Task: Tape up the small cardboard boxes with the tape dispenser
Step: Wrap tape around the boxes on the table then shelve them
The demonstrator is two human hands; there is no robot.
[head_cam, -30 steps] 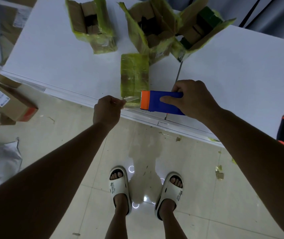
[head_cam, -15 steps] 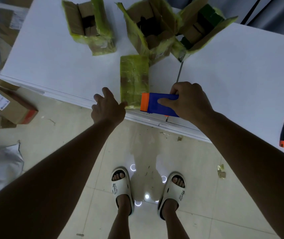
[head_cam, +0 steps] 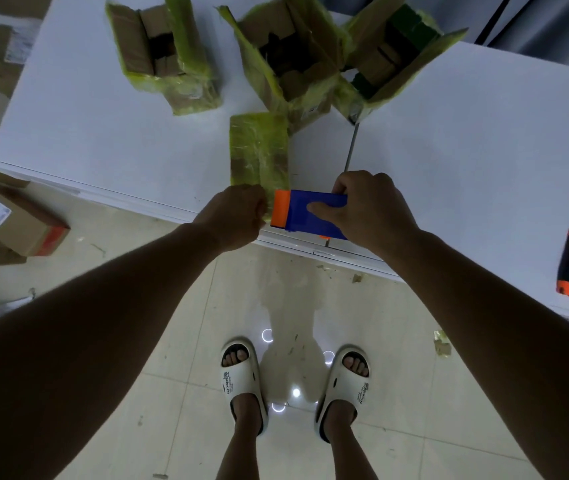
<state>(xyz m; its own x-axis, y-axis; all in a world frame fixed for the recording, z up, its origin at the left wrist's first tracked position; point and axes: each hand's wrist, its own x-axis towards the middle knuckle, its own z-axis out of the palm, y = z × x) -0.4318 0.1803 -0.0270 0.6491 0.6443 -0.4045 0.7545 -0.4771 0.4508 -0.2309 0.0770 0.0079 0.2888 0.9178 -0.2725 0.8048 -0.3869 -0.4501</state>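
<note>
Head view: our right hand grips the blue plastic tape dispenser, its orange mouth at the flat, tape-glossy closed box's near end. That box's long axis runs away from us. Our left hand, fingers curled, touches the same end; we cannot tell whether it pinches tape.

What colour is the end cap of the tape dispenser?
Orange; the tape dispenser body is blue. The head view shows it best.

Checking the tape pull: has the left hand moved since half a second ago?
Yes. The left hand had spread open left of the closed box; it now is fisted beside the dispenser.
</note>
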